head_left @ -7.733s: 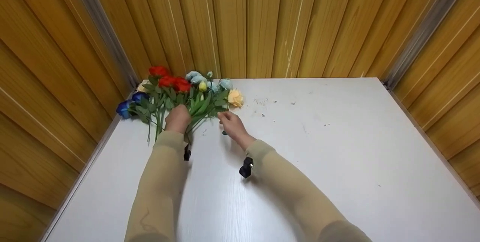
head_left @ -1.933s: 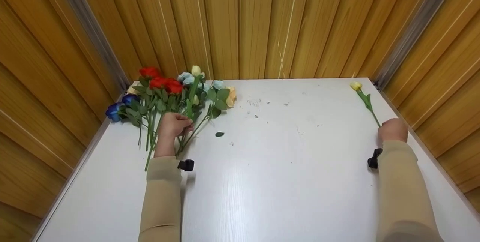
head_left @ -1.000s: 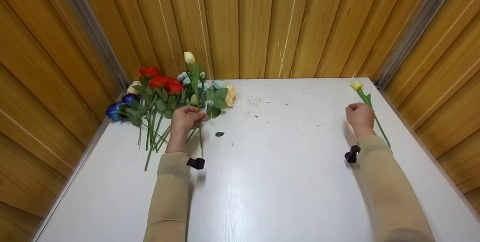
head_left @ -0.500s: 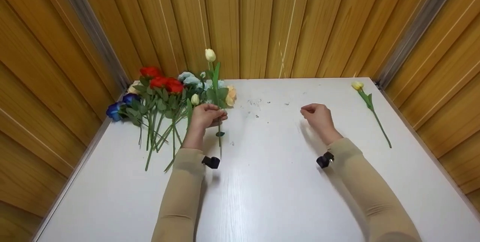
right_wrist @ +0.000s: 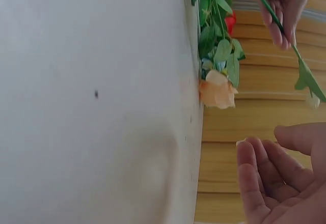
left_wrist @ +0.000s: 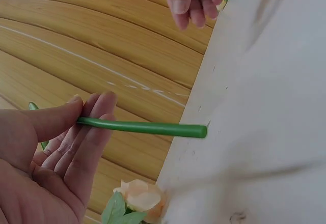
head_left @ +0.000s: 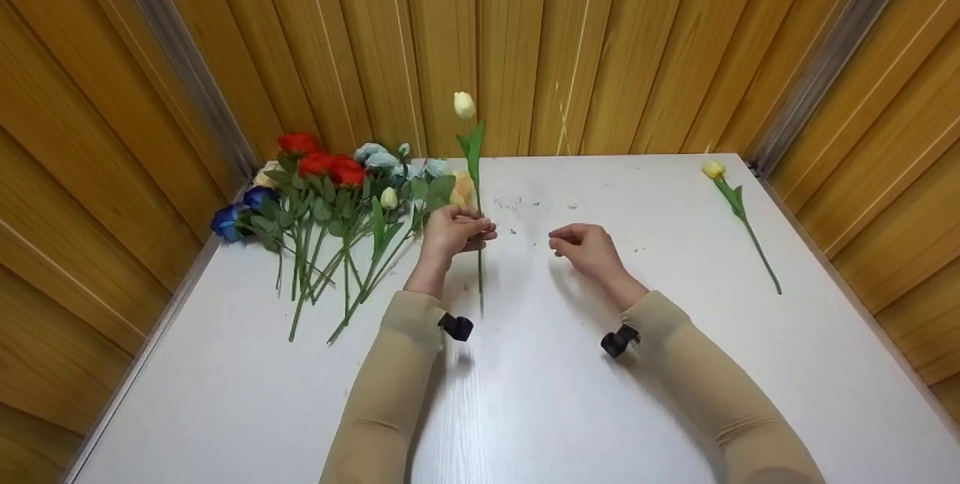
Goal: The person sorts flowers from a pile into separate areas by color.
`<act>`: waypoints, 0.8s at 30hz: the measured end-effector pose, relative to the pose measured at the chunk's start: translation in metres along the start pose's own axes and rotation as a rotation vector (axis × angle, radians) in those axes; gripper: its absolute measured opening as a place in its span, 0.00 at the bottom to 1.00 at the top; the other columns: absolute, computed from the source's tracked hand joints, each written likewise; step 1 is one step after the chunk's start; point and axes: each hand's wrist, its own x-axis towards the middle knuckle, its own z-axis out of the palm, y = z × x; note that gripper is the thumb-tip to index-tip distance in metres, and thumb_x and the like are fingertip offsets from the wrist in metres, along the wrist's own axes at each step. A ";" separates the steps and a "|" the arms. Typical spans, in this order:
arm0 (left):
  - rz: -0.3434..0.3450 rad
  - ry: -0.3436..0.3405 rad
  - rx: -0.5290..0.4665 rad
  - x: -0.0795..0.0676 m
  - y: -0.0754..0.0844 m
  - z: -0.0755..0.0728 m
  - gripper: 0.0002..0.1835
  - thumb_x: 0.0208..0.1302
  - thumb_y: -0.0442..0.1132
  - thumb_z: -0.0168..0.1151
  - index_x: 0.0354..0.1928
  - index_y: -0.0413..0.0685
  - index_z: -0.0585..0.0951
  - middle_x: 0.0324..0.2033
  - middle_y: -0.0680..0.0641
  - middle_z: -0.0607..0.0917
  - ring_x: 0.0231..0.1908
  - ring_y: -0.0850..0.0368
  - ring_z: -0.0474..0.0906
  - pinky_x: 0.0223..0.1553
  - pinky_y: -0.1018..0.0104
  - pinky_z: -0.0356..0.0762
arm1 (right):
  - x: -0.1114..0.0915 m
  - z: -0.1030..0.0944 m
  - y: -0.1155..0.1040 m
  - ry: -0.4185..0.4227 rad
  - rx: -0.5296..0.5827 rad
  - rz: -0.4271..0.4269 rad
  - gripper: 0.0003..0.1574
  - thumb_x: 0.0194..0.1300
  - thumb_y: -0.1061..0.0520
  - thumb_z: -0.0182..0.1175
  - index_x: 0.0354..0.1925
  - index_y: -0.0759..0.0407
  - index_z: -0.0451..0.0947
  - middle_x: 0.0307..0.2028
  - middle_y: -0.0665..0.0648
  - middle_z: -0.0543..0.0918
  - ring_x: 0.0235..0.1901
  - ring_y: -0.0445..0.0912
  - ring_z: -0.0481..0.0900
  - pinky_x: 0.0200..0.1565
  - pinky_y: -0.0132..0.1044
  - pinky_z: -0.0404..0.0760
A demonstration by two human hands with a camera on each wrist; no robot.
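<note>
My left hand [head_left: 452,235] pinches the stem of a white tulip [head_left: 464,105] between thumb and fingers, holding it upright over the table. In the left wrist view the green stem [left_wrist: 153,128] runs past the fingertips, its cut end free. My right hand [head_left: 596,253] hovers to the right of it, fingers loosely bent and holding nothing. The right wrist view shows a gap between its thumb and fingers [right_wrist: 249,178]. Apart from the rest, a yellow tulip [head_left: 733,200] lies on the table at the far right.
At the back left lies a pile of artificial flowers: red roses [head_left: 346,170], blue roses [head_left: 227,223], light blue blooms [head_left: 375,155], a peach rose [head_left: 463,190] and another pale tulip [head_left: 389,198]. Wood-patterned walls [head_left: 517,49] border the white table [head_left: 525,409] at the back and sides.
The yellow tulip went from the pile to the far right, where my right hand released it. My left hand has lifted the white tulip out and rightward; my right hand has come back towards it.
</note>
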 end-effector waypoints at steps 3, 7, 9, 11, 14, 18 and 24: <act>0.014 -0.026 0.008 -0.001 -0.004 0.014 0.07 0.68 0.28 0.66 0.44 0.41 0.79 0.39 0.39 0.92 0.32 0.57 0.91 0.34 0.65 0.89 | -0.007 0.011 -0.005 -0.037 0.056 -0.020 0.18 0.71 0.56 0.65 0.52 0.68 0.85 0.42 0.62 0.91 0.37 0.45 0.87 0.36 0.29 0.78; 0.036 -0.064 -0.003 -0.002 -0.008 0.030 0.06 0.68 0.28 0.66 0.42 0.41 0.79 0.38 0.38 0.92 0.31 0.58 0.90 0.34 0.65 0.90 | -0.017 0.022 -0.011 -0.090 0.158 -0.052 0.20 0.70 0.58 0.66 0.54 0.71 0.83 0.43 0.64 0.91 0.35 0.39 0.87 0.36 0.27 0.80; 0.050 -0.080 0.001 -0.003 -0.010 0.038 0.05 0.67 0.28 0.66 0.40 0.42 0.79 0.38 0.37 0.92 0.30 0.59 0.89 0.35 0.64 0.90 | -0.024 0.025 -0.018 -0.126 0.220 -0.059 0.23 0.70 0.59 0.66 0.57 0.73 0.80 0.47 0.67 0.89 0.35 0.38 0.87 0.38 0.27 0.81; 0.066 -0.085 0.007 -0.004 -0.012 0.044 0.05 0.67 0.28 0.67 0.39 0.42 0.79 0.37 0.37 0.92 0.29 0.60 0.88 0.35 0.63 0.90 | -0.029 0.029 -0.020 -0.154 0.282 -0.042 0.26 0.70 0.59 0.66 0.60 0.73 0.78 0.49 0.68 0.88 0.37 0.38 0.87 0.41 0.29 0.83; 0.084 -0.086 0.009 -0.006 -0.014 0.052 0.05 0.67 0.28 0.67 0.39 0.42 0.79 0.37 0.38 0.92 0.29 0.60 0.89 0.38 0.61 0.91 | -0.034 0.035 -0.020 -0.177 0.358 0.009 0.27 0.71 0.59 0.64 0.62 0.74 0.75 0.49 0.65 0.89 0.38 0.39 0.88 0.45 0.33 0.86; 0.100 -0.078 -0.009 -0.007 -0.018 0.060 0.06 0.67 0.28 0.67 0.41 0.41 0.79 0.37 0.38 0.92 0.32 0.57 0.91 0.39 0.60 0.91 | -0.035 0.045 -0.013 -0.168 0.511 0.079 0.24 0.72 0.62 0.61 0.59 0.78 0.75 0.41 0.55 0.91 0.36 0.38 0.88 0.47 0.34 0.89; 0.116 -0.063 -0.003 -0.006 -0.024 0.066 0.06 0.66 0.28 0.67 0.42 0.41 0.80 0.36 0.39 0.92 0.31 0.56 0.91 0.36 0.63 0.90 | -0.038 0.054 -0.011 -0.145 0.705 0.127 0.19 0.73 0.69 0.57 0.56 0.85 0.72 0.32 0.49 0.89 0.34 0.39 0.88 0.45 0.32 0.89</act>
